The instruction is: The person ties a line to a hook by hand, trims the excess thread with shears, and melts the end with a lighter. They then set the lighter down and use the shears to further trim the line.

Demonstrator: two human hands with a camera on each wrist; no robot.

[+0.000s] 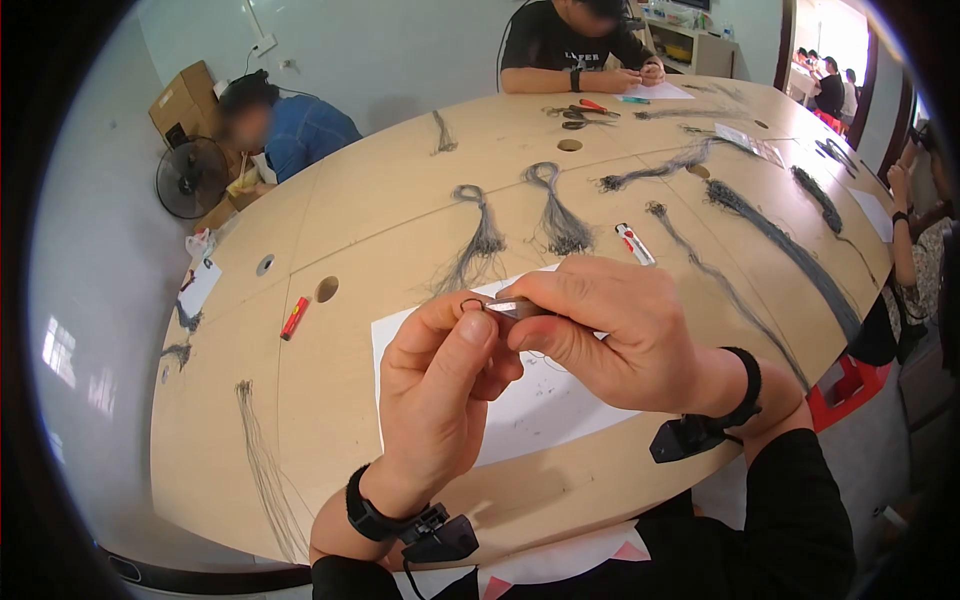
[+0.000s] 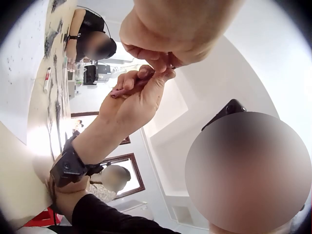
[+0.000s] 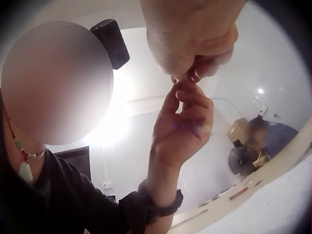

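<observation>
Over the white paper [image 1: 555,425], both hands meet in the head view. Thumb and forefinger of my left hand [image 1: 440,375] pinch a small dark curved hook [image 1: 469,301]. My right hand [image 1: 610,325] grips a slim metal tool [image 1: 514,308], its tapered silver tip right at the left fingertips beside the hook. A pinkish end of the tool [image 2: 118,92] sticks out of the right fist in the left wrist view; the rest is hidden in the hand. Fingers cover the hook in the right wrist view. A thin looped thread [image 1: 545,358] shows below the right hand.
Bundles of grey strands [image 1: 565,225] lie about the table [image 1: 400,190]. A white lighter [image 1: 634,245] is beyond the right hand, a red lighter [image 1: 295,318] to the left. Scissors [image 1: 585,122] lie farther back. Two people sit across the table.
</observation>
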